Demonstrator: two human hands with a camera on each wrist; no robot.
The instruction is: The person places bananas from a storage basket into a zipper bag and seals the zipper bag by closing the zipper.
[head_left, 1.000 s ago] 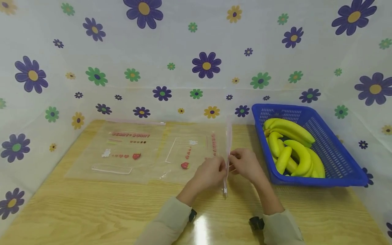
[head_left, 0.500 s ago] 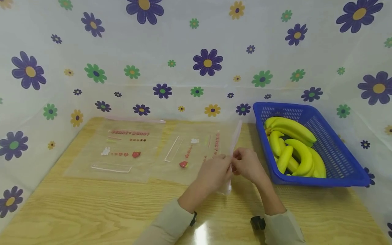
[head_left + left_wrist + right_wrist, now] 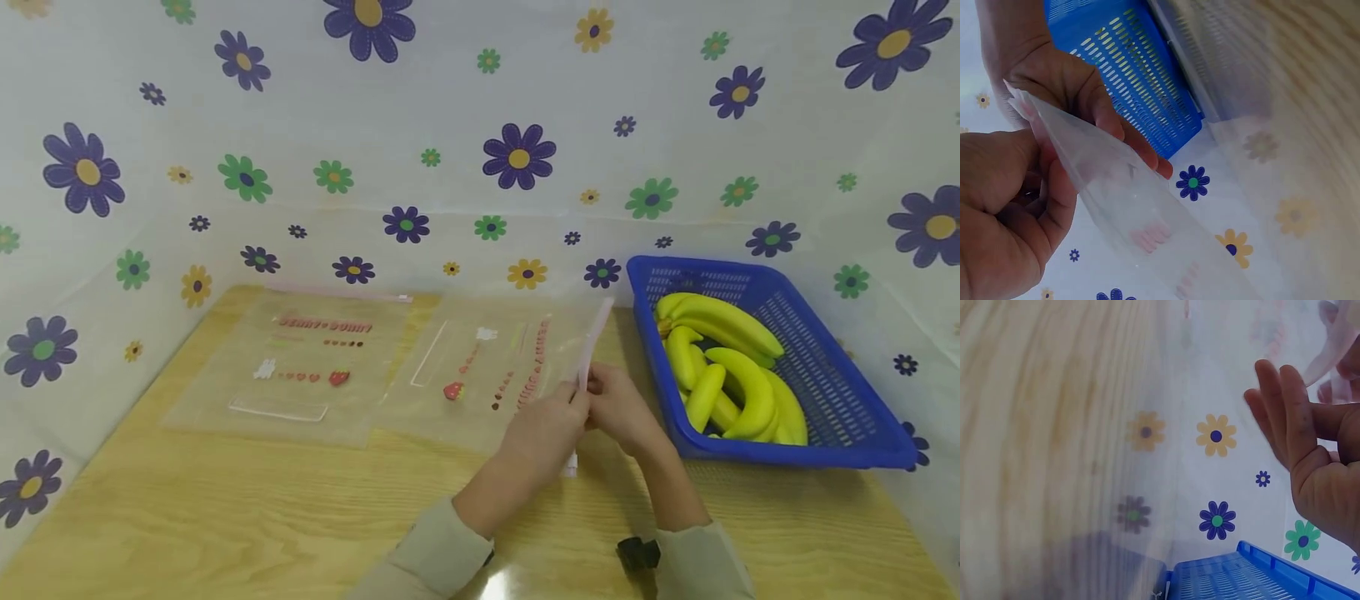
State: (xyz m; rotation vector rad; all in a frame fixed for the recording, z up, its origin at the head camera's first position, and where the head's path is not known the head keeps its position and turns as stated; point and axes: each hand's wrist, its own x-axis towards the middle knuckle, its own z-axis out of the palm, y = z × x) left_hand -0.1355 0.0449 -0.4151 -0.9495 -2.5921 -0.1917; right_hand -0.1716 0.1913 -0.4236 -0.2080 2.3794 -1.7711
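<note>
A clear zip bag [image 3: 487, 375] printed with red strawberries and lettering lies on the wooden table [image 3: 225, 508], its pink zip edge [image 3: 594, 337] raised on the right side. My left hand [image 3: 576, 402] pinches that edge from the left. My right hand [image 3: 594, 390] pinches it from the right, so the fingertips meet at the strip. In the left wrist view the left hand [image 3: 1035, 181] and right hand [image 3: 1085, 106] hold the bag [image 3: 1129, 206] by its corner. The right wrist view shows the right hand [image 3: 1300, 425] under the pink strip [image 3: 1335, 344].
A second printed zip bag [image 3: 300, 367] lies flat to the left, its zip edge at the back. A blue plastic basket [image 3: 795, 454] holding several yellow bananas [image 3: 738, 367] stands on the right, close to the right hand. Flowered sheeting [image 3: 480, 125] walls the table.
Both hands have shifted a little to the right with the zip edge. The strip now leans right toward the basket, and the bag has turned with it.
</note>
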